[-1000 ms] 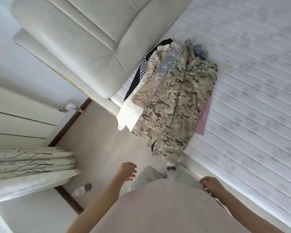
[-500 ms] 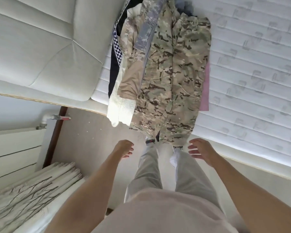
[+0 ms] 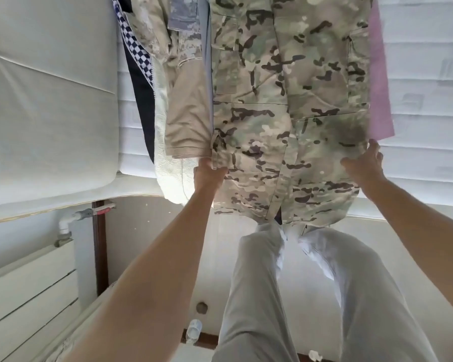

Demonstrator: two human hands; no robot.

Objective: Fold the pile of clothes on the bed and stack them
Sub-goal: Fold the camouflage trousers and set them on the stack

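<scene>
A pile of clothes lies across the white mattress (image 3: 426, 82) and hangs over its near edge. On top are camouflage trousers (image 3: 285, 105). Beside them to the left lie a tan sleeve (image 3: 188, 121), a cream garment (image 3: 168, 163) and a dark checkered piece (image 3: 139, 66). A pink cloth (image 3: 379, 82) shows under the right side. My left hand (image 3: 207, 171) grips the left edge of the camouflage trousers. My right hand (image 3: 364, 165) holds their right edge, fingers reaching under the fabric.
The padded white headboard (image 3: 47, 95) stands at the left. A radiator (image 3: 26, 288) with a pipe valve (image 3: 89, 212) is at the lower left. A plastic bottle (image 3: 194, 330) lies on the floor by my legs (image 3: 272, 296).
The camera has dipped toward the bed. Both hands moved from hanging free by my legs up to the hanging end of the camouflage trousers and took hold of its two edges.
</scene>
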